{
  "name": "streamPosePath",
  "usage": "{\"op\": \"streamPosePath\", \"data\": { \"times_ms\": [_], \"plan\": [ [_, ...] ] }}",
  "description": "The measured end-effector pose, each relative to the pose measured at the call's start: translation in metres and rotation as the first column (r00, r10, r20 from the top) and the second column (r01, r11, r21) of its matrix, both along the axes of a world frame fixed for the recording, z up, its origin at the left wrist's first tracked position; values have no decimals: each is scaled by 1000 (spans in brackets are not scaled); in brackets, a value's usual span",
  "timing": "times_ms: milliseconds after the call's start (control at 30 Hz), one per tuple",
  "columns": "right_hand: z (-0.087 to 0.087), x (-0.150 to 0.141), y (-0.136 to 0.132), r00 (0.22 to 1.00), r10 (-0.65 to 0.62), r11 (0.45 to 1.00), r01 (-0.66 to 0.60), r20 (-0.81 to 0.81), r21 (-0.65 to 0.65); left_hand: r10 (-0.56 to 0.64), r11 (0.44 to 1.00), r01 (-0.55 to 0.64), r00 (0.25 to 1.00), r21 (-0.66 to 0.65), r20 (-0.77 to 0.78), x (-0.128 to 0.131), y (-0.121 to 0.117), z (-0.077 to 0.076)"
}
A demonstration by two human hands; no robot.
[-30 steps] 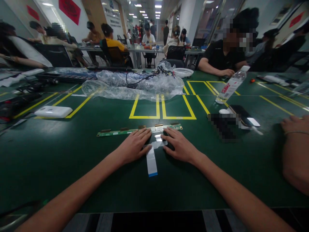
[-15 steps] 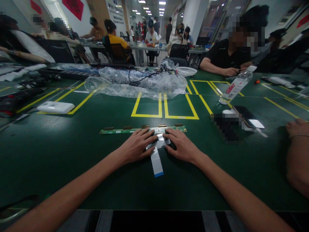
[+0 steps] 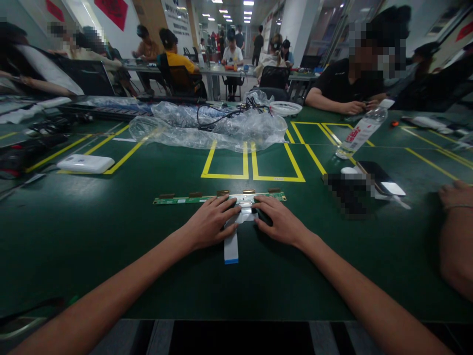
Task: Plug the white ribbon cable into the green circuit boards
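The person's left hand (image 3: 212, 222) and right hand (image 3: 278, 219) lie palm down, a little apart, each with its thumb parted from its fingers; whether any fingertip presses down cannot be told. Just beyond them, along the fingertips, a long, narrow green circuit board strip (image 3: 176, 201) lies crosswise on the dark green tabletop (image 3: 295, 286). Between the hands is a folded, flat white ribbon cable (image 3: 231, 246), its blue-tipped end reaching past the left thumb towards the wearer. Well beyond both hands lies a crumpled clear plastic bag (image 3: 214, 135)
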State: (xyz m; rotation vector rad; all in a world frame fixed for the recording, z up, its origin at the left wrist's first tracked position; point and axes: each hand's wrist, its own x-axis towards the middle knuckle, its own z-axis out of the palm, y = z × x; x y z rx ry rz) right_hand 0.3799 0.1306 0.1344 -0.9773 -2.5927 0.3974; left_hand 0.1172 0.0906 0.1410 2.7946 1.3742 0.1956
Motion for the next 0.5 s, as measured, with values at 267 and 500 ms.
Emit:
{"op": "streamPosePath", "data": {
  "times_ms": [267, 500],
  "plan": [
    [-1, -1, 2, 1000, -11, 1000, 10, -15, -21, 11, 1000, -11, 999, -4, -40, -1, -2, 0],
    [-1, 0, 5, 1000, 3, 1000, -3, -22, 4, 28, 999, -27, 999, 29, -35, 3, 1, 5]
  ]
}}
